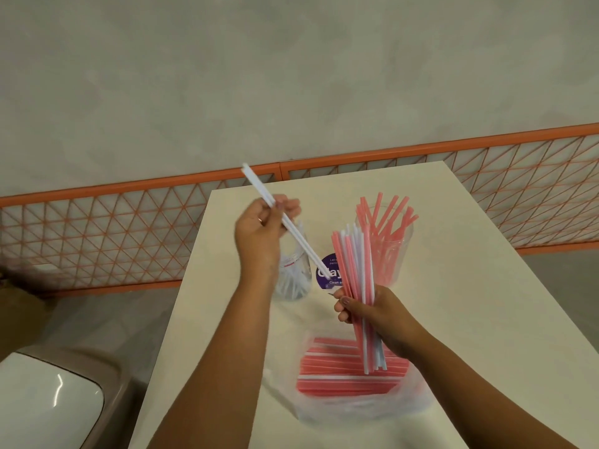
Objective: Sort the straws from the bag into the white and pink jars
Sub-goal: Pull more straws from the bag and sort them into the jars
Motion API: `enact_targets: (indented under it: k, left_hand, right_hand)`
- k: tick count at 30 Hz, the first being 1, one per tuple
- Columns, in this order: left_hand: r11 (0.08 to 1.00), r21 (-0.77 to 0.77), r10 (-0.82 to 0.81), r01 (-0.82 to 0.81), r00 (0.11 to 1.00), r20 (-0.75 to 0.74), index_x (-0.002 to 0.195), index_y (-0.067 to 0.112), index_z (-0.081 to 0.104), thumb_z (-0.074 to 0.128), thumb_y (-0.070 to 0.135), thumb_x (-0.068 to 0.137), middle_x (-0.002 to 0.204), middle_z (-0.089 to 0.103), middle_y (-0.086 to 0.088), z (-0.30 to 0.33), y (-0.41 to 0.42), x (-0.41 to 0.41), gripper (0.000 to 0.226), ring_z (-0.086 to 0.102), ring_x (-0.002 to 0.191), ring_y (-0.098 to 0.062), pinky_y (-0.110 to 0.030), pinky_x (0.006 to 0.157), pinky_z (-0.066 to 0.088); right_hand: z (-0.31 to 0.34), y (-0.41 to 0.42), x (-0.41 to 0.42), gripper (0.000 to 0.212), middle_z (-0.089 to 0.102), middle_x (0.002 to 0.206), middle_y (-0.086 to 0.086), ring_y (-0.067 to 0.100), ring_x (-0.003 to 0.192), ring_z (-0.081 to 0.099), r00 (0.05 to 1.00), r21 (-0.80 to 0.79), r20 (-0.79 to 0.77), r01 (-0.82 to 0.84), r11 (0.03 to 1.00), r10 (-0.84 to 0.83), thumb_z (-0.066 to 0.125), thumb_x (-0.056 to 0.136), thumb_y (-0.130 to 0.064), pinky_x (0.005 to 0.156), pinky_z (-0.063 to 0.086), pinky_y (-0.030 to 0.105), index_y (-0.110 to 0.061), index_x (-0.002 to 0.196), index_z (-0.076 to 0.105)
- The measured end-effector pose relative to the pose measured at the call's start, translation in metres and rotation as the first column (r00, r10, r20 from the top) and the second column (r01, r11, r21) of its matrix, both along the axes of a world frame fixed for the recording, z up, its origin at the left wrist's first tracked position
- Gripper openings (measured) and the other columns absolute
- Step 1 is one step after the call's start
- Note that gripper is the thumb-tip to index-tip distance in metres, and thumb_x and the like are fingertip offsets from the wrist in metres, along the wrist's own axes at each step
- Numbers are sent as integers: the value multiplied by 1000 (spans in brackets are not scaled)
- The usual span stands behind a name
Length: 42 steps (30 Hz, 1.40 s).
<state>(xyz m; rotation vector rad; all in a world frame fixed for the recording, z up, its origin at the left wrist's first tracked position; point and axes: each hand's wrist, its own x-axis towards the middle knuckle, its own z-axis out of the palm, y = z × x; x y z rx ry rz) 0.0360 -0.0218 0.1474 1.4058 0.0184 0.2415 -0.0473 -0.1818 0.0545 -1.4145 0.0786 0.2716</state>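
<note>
My left hand (262, 228) grips two white straws (299, 236), slanted, their lower ends near the bundle. My right hand (372, 314) holds an upright bundle of pink and white straws (356, 280). Below my left hand stands a clear jar of white straws (293, 277), partly hidden by the wrist. A clear jar of pink straws (389, 241) stands behind the bundle. A clear plastic bag (356, 406) with several pink and white straws lies on the white table (486, 319) under my right hand.
A round purple label (327, 270) lies between the two jars. An orange lattice fence (129, 234) runs behind the table. A white and tan object (48, 400) sits low at the left, beside the table's left edge.
</note>
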Motion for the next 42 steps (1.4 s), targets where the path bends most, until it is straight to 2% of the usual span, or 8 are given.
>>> enact_targets:
  k: [6,12,16,21,25,32,36,42]
  left_hand:
    - [934,257,158,-249,931,328,92,17,59,48,11,95,92,70,-2,8,14,28,13,68,92,-12,-21,86,52]
    - [831,528,111,-172,983,146,108,10,55,51,9,93,98,68,1,-36,14,37,15,67,97,-15,-6,78,45]
    - [781,592,145,-199,980,139,133,21,34,54,6,91,109,65,-3,-39,15,37,50,65,88,-14,-5,69,45]
    - [668,692,147,-272,961,235,141,20,28,56,11,91,132,50,-4,-35,12,31,58,50,119,-15,-11,87,42]
    - [768,594,63,-239,952,300,125,14,49,54,21,92,117,58,2,-30,-8,4,35,55,104,-8,-7,87,41]
    - [745,530,-303,406,913,-273,100,8,64,66,29,84,89,71,-10,-39,-35,-26,26,64,63,-11,-24,56,55]
    - [836,313,-328,451,867,-374,94,-5,61,61,19,89,67,57,-13,-38,-37,-31,25,51,40,-9,-18,37,41]
    - [867,202,-348,455,844,-407,100,-4,60,52,20,94,75,58,-12,-29,-39,-38,26,59,53,-17,-20,38,46]
  right_hand:
    - [-2,4,8,17,61,73,2,14,63,56,1000,101,-26,2,995,0,43,98,-14,71,53,31,-11,112,52]
    - [4,7,15,22,64,81,3,14,68,58,999,203,-41,11,979,-3,40,98,-9,71,53,30,-13,113,56]
    - [6,3,16,20,69,85,4,16,75,65,999,193,-29,35,981,-30,46,96,-10,75,55,29,-12,112,58]
    - [6,3,15,22,71,83,8,18,74,68,998,230,-28,63,971,-58,53,91,-6,70,57,25,0,112,57]
    - [10,4,13,26,71,84,11,21,77,69,998,272,-16,68,960,-66,56,88,-7,72,58,26,3,112,57]
    - [17,9,6,24,72,79,10,18,72,70,995,208,46,76,975,-87,57,88,-5,69,57,23,3,111,60]
    - [22,10,1,20,73,73,3,14,67,70,995,195,48,79,978,-90,55,89,-5,64,56,21,-4,108,60]
    - [30,9,-3,19,74,73,1,14,68,71,994,182,33,93,979,-101,49,94,-12,62,56,21,-9,111,57]
